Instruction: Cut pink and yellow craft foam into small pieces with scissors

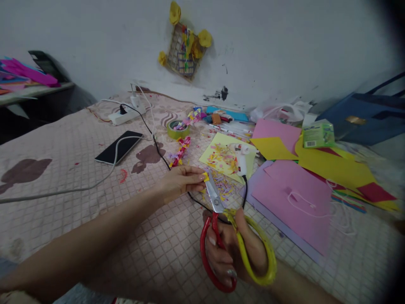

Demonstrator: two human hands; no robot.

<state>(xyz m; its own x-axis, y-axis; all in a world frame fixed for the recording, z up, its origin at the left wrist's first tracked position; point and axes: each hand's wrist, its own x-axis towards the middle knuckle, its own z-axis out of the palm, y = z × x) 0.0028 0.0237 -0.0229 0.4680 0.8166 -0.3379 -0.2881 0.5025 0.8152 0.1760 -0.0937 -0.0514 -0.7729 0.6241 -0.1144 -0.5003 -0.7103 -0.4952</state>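
Note:
My left hand (182, 182) pinches a small yellow paper piece (206, 177) between its fingertips. Around the handles of a pair of scissors (216, 202), one loop red and the other yellow, my right hand (234, 249) is closed. The parted blades point away from me, and the yellow piece lies at their tips. Behind them, purple and yellow paper clippings (223, 185) are scattered on the cloth. A white glue gun (241, 158) rests on a pale yellow sheet (215, 145) with more clippings. Just beyond my left hand lies a strand of red, yellow and lilac paper bits (180, 152).
Pink sheets (294, 207) and yellow sheets (335, 169) are stacked at the right, near a blue bag (363, 116). A tape roll (177, 129) sits farther back. At left are a phone (119, 147), a power strip (126, 114) and a white cable (79, 189). The glue gun's black cord (244, 192) passes behind the scissors.

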